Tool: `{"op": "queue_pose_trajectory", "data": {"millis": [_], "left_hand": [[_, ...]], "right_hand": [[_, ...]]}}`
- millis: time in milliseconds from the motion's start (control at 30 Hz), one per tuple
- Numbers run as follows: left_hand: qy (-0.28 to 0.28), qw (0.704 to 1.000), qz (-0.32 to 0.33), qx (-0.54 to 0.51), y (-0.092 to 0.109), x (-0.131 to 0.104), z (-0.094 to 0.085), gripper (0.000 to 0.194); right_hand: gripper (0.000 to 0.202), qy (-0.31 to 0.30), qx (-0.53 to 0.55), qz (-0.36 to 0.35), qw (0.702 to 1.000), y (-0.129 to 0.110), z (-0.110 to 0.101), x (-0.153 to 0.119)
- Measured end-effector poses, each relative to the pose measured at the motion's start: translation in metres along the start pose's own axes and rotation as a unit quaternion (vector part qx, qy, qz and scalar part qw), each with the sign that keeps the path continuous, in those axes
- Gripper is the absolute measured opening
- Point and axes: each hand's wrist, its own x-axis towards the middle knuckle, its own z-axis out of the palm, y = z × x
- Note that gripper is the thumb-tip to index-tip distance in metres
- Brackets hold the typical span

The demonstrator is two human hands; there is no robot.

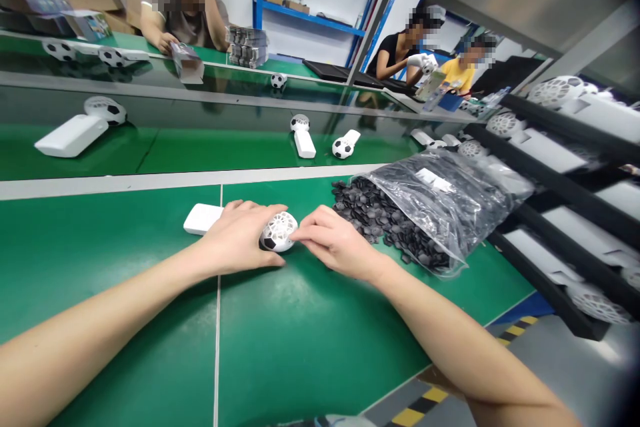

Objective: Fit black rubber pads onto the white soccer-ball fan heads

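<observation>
A white handheld fan (279,232) with a football-patterned round head lies on the green table, its white handle (201,219) pointing left. My left hand (240,237) is wrapped over the fan's neck, thumb and fingers around the head. At the right side of the head, my right hand (333,240) has its thumb and forefinger pinched together against the rim. Whatever sits between those fingertips is hidden. Just beyond the right hand, small black pieces (370,210) spill from a clear plastic bag (450,200).
Several football fans (303,137) lie on the green conveyor (225,150) beyond the table's pale edge. On the right stands a black rack (550,280) holding more white fans. Across the belt sits a person (185,20) with a box (186,63); two other people are farther right.
</observation>
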Motion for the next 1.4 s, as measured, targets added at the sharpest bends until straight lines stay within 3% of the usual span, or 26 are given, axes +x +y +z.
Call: {"op": "queue_pose_trajectory", "data": {"millis": [133, 200, 300, 400, 700, 800, 900, 1000, 1167, 1267, 1400], "left_hand": [[0.039, 0.999, -0.028, 0.004, 0.011, -0.001, 0.003, 0.068], [0.041, 0.999, -0.022, -0.003, 0.012, -0.001, 0.003, 0.063], [0.041, 0.999, -0.016, -0.008, 0.012, -0.001, 0.003, 0.056], [0.046, 0.999, -0.011, 0.001, 0.013, -0.001, 0.003, 0.054], [0.041, 0.999, 0.011, -0.004, 0.015, 0.001, 0.002, 0.039], [0.026, 0.998, 0.060, -0.024, 0.011, -0.002, 0.000, 0.051], [0.016, 0.996, 0.091, -0.017, 0.007, -0.004, -0.003, 0.062], [0.014, 0.998, 0.061, -0.012, 0.006, -0.003, -0.008, 0.061], [-0.041, 0.994, 0.065, -0.076, 0.004, -0.006, -0.011, 0.056], [-0.036, 0.992, 0.048, -0.114, 0.006, -0.008, -0.005, 0.057], [-0.023, 0.984, 0.063, -0.163, 0.007, -0.006, 0.002, 0.054]], "right_hand": [[0.017, -0.046, 0.035, -0.019, 0.998, -0.001, 0.000, 0.005], [0.011, -0.047, 0.074, 0.020, 0.996, 0.000, 0.003, 0.007], [0.003, 0.002, 0.152, 0.107, 0.983, 0.004, 0.010, 0.007], [0.010, 0.033, 0.222, 0.160, 0.961, 0.009, 0.016, 0.005], [0.020, 0.016, 0.294, 0.244, 0.924, 0.011, 0.019, 0.012], [0.015, 0.021, 0.247, 0.263, 0.932, 0.023, 0.007, 0.010], [0.009, 0.034, 0.092, 0.306, 0.947, 0.037, -0.012, 0.000], [0.005, -0.047, -0.056, 0.304, 0.950, 0.039, -0.022, -0.009], [0.012, -0.172, -0.207, 0.249, 0.930, 0.025, -0.012, -0.009], [0.014, -0.187, -0.228, 0.241, 0.925, 0.023, -0.008, -0.006], [0.013, -0.174, -0.112, 0.298, 0.932, 0.035, -0.013, -0.002]]}}
